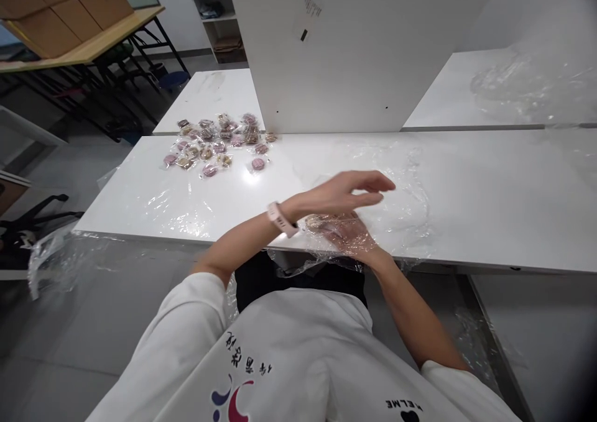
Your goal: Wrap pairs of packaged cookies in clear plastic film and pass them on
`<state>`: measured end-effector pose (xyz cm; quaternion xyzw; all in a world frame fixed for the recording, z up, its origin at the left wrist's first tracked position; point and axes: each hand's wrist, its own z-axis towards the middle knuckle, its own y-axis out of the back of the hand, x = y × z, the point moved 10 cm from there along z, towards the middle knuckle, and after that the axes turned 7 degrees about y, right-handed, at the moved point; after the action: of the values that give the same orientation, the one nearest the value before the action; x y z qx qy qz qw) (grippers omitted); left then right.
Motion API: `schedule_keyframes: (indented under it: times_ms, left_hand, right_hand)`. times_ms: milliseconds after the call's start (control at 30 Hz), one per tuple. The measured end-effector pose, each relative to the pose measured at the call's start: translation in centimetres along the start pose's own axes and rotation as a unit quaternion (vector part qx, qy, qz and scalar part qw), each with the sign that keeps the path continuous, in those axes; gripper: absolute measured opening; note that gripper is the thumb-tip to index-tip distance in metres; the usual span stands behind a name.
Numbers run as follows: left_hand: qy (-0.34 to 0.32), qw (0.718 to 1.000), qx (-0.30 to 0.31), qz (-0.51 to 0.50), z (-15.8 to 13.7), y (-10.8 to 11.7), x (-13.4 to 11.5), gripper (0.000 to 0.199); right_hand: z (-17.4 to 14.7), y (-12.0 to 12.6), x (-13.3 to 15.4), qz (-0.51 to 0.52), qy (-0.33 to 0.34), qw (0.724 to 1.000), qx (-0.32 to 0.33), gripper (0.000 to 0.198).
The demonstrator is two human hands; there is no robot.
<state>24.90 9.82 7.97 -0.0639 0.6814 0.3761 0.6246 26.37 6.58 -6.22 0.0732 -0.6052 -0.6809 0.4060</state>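
Observation:
My left hand (347, 191) crosses above my right hand, its thumb apart from the stretched fingers and nothing held. A pale pink band (282, 219) circles the left wrist. Beneath it, near the table's front edge, my right hand (347, 234) lies under clear plastic film (396, 217). Its fingers reach left around a tan round cookie (314, 222), partly hidden by film glare and my left forearm. The film spreads over the tabletop and hangs past the front edge.
Several individually wrapped cookies (219, 139), pink and brown, lie in a group on the white table (489, 192) at back left. A tall white panel (336, 55) stands behind. More crumpled film (527, 86) is at right; cardboard boxes (69, 12) sit on a wooden table.

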Motion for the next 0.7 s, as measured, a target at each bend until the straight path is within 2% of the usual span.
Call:
schedule_keyframes:
  times_ms: [33, 100, 133, 167, 233, 300, 400, 500, 567, 633, 700]
  left_hand:
    - [-0.029, 0.997, -0.064, 0.028, -1.9, 2.0, -0.9, 0.025]
    - [-0.053, 0.975, -0.187, 0.107, -6.5, 5.0, -1.0, 0.019]
    - [-0.057, 0.958, -0.234, 0.157, -8.9, 5.7, -0.4, 0.017]
    - [-0.065, 0.946, -0.243, 0.206, -10.8, 5.4, 0.4, 0.016]
    - [-0.062, 0.939, -0.187, 0.282, -13.3, 3.5, 3.1, 0.019]
    - [-0.044, 0.937, -0.122, 0.325, -14.3, 1.6, 5.8, 0.034]
    - [-0.034, 0.93, -0.037, 0.364, -13.1, -0.5, 7.8, 0.064]
    - [-0.023, 0.91, 0.054, 0.411, -10.6, -2.0, 8.4, 0.08]
    - [-0.015, 0.894, 0.105, 0.435, -9.2, -2.6, 8.6, 0.083]
    - [-0.016, 0.883, 0.137, 0.449, -8.2, -2.8, 8.6, 0.08]
    - [-0.027, 0.877, 0.155, 0.455, -7.3, -2.9, 8.4, 0.076]
  right_hand:
    - [0.2, 0.3, 0.3, 0.011, 0.012, 1.0, -0.009, 0.047]
    - [0.5, 1.0, 0.8, 0.039, 0.033, 0.998, -0.025, 0.045]
    - [0.5, 1.2, 0.9, 0.048, 0.039, 0.998, -0.031, 0.045]
    - [0.6, 1.3, 1.0, 0.057, 0.041, 0.997, -0.035, 0.045]
    - [0.6, 1.4, 1.2, 0.074, 0.042, 0.996, -0.035, 0.046]
    - [0.6, 1.6, 1.4, 0.098, 0.044, 0.993, -0.042, 0.045]
    - [0.3, 2.6, 0.9, 0.147, 0.019, 0.986, -0.079, 0.049]
    - [-1.1, 4.2, -0.6, 0.179, -0.019, 0.977, -0.111, 0.052]
    - [-3.0, 6.1, -1.8, 0.147, -0.061, 0.978, -0.135, 0.043]
    - [-5.9, 9.1, -2.7, 0.058, -0.14, 0.968, -0.199, 0.035]
    - [-9.3, 12.7, -1.7, -0.05, -0.214, 0.928, -0.3, 0.031]
